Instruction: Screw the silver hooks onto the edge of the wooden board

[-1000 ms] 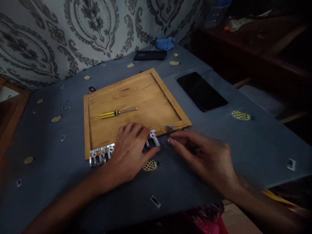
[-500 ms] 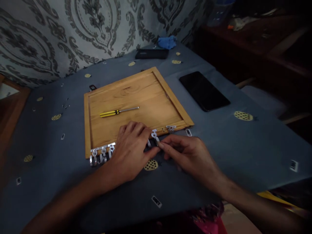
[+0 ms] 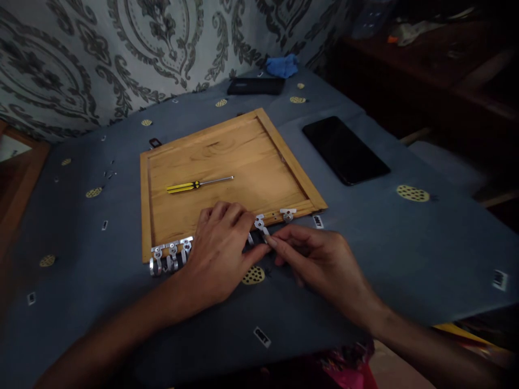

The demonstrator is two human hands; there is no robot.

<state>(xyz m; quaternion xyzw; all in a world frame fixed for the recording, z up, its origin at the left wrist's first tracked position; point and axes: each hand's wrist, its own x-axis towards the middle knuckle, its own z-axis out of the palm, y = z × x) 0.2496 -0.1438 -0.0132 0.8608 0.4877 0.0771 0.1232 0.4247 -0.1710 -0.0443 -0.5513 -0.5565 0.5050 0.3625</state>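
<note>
A wooden panel [image 3: 219, 156] with a raised frame lies flat, silvery metal hooks [image 3: 173, 249] lined along its near edge. My left hand [image 3: 221, 251] is bent over that edge, gripping the panel and covering part of the row. Its thumb reaches right, close to my right fingertips. With thumb and forefinger, my right hand [image 3: 316, 256] pinches the lower end of one metal hook [image 3: 260, 222], whose upper plate sits against the frame. Farther right on the edge is another metal hook [image 3: 287, 214]. A yellow-and-black screwdriver [image 3: 200, 185] rests on the panel, its tip pointing right.
A black phone [image 3: 344, 150] lies right of the panel on the grey-blue tablecloth [image 3: 89, 302]. Behind are a dark oblong case [image 3: 255, 86] and a blue cloth [image 3: 282, 66] near the patterned wall [image 3: 158, 43]. Small screws [image 3: 110, 173] lie at left.
The view has shifted slightly, moving the panel and phone a little in the picture. Both hands keep nearly the same pose, the right still pinching the metal hook.
</note>
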